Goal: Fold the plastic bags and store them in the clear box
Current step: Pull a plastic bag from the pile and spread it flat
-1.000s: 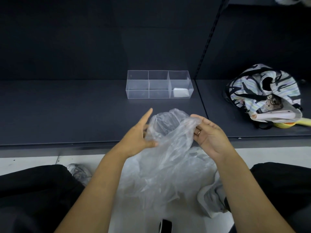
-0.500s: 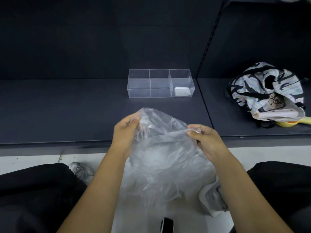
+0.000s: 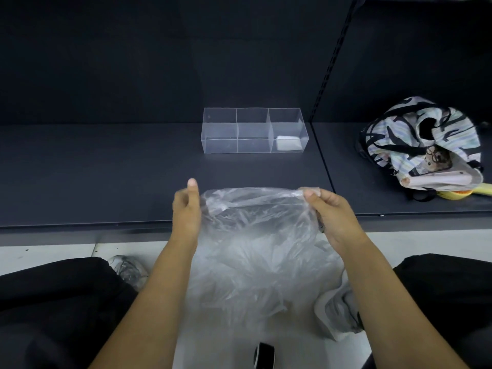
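The left hand (image 3: 186, 209) grips the top left edge of the bag (image 3: 255, 235); its fingers curl into the film with the thumb raised, though blur hides the exact hold. The bag is clear, crumpled and unfolded. Its top edge is drawn fairly taut between the two hands, above the front edge of the shelf (image 3: 106, 177), and its body hangs loose towards the floor between the person's knees. Well beyond it, on the shelf, stands the box (image 3: 253, 130), with three sections. The left and middle sections appear empty; the right one holds a white piece (image 3: 287, 142), probably a bag already folded. The right hand (image 3: 330, 211) pinches the top right corner of the bag between thumb and forefinger. Far right on the shelf lies a tote (image 3: 423, 139), which has no part in the task. Judgement: the step in hand is spreading the bag ahead of the first fold. The next move calls for laying it flat, smoothing out the air, then bringing the edges together.
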